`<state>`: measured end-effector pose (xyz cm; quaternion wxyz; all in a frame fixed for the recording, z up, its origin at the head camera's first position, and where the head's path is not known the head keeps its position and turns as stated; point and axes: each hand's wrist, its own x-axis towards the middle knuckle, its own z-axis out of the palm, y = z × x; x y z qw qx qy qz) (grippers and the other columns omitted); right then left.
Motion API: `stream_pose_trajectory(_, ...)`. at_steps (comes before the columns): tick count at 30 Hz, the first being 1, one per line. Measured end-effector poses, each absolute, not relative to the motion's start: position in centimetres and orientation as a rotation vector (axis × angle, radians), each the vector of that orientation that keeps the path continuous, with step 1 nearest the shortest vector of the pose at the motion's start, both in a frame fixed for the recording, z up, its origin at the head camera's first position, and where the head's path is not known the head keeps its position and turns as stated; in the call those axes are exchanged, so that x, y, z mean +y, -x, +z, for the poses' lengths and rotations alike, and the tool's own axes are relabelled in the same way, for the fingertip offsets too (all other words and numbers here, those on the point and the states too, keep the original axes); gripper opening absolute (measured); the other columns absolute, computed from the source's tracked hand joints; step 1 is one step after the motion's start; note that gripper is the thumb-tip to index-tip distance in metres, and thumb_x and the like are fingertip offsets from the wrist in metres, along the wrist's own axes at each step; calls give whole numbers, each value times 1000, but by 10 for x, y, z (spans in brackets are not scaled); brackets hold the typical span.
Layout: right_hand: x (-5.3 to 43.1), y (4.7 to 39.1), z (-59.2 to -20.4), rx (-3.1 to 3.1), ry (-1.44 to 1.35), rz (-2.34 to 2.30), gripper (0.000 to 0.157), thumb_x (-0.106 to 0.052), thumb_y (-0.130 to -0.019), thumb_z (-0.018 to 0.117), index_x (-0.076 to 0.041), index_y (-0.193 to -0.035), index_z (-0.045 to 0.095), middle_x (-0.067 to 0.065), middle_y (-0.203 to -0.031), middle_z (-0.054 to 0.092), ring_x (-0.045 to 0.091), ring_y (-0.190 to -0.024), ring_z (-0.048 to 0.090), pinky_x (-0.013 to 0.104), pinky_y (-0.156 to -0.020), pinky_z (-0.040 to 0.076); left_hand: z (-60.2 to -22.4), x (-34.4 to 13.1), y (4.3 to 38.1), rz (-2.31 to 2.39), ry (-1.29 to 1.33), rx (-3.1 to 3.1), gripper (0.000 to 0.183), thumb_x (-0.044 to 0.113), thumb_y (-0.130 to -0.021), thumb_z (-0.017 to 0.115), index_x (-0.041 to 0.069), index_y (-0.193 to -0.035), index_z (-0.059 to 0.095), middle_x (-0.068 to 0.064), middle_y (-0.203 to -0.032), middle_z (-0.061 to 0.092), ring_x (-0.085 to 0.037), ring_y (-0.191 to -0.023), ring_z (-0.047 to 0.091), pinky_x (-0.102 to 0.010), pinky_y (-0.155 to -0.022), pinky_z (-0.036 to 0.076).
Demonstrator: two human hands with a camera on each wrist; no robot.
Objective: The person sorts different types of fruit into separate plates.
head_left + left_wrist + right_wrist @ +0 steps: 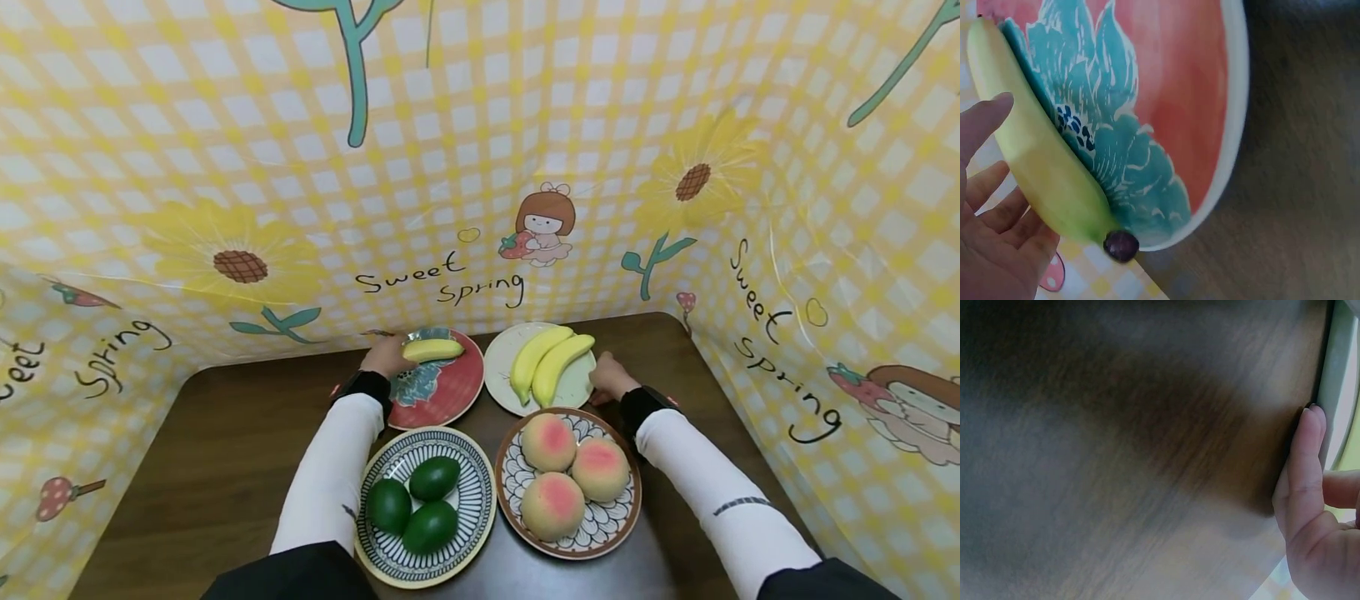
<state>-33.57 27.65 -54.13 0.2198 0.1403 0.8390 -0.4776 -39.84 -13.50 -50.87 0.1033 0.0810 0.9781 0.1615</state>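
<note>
In the head view my left hand (385, 356) is at the far left edge of a red plate (459, 396) with a teal flower. It grips a banana (1054, 144) there, thumb on the near side and fingers round the other, at the plate's rim. My right hand (611, 379) holds the right rim of a white plate (501, 385), its fingertips (1311, 425) against the outer edge in the right wrist view. Two bananas (553, 367) lie side by side on the white plate.
Nearer me, a blue-and-white patterned plate (480, 517) bears three dark green avocado-like fruits (430, 527). Beside it a brown-rimmed plate (636, 508) bears three peaches (552, 506). The dark wooden table (225, 467) backs onto a yellow checked cloth (420, 208).
</note>
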Motion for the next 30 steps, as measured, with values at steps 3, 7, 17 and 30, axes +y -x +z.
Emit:
stream_pose_trajectory(3, 273, 335, -541, 2313, -392, -1332, 62, 4, -99, 33, 17, -152, 3, 35, -113, 51, 15, -48, 56, 23, -48, 55, -507, -130, 399, 387, -231, 2875, 63, 22, -88, 75, -2, -142, 55, -27, -134, 64, -42, -117, 63, -53, -100, 51)
stream_pose_trajectory(7, 271, 336, -542, 2309, -391, -1340, 64, 3, -99, 33, 16, -153, 2, 33, -112, 51, 14, -47, 55, 23, -48, 54, -506, -123, 397, 305, -279, 2863, 55, 22, -85, 76, -3, -132, 62, -24, -127, 68, -39, -115, 64, -51, -101, 51)
stream_pose_trajectory(17, 272, 337, -544, 2305, -392, -1335, 61, 4, -99, 32, 15, -152, 3, 37, -115, 51, 15, -46, 55, 23, -47, 54, -506, -115, 391, 226, -283, 2899, 33, 21, -88, 74, -3, -111, 71, -20, -111, 74, -34, -106, 66, -46, -98, 50)
stream_pose_trajectory(30, 279, 339, -545, 2307, -389, -1329, 65, 2, -101, 32, 13, -155, -2, 45, -133, 45, 15, -47, 56, 23, -47, 54, -478, -80, 395, 614, -299, 2901, 35, 22, -93, 69, -7, -113, 67, -22, -100, 70, -27, -79, 58, -41, -79, 49)
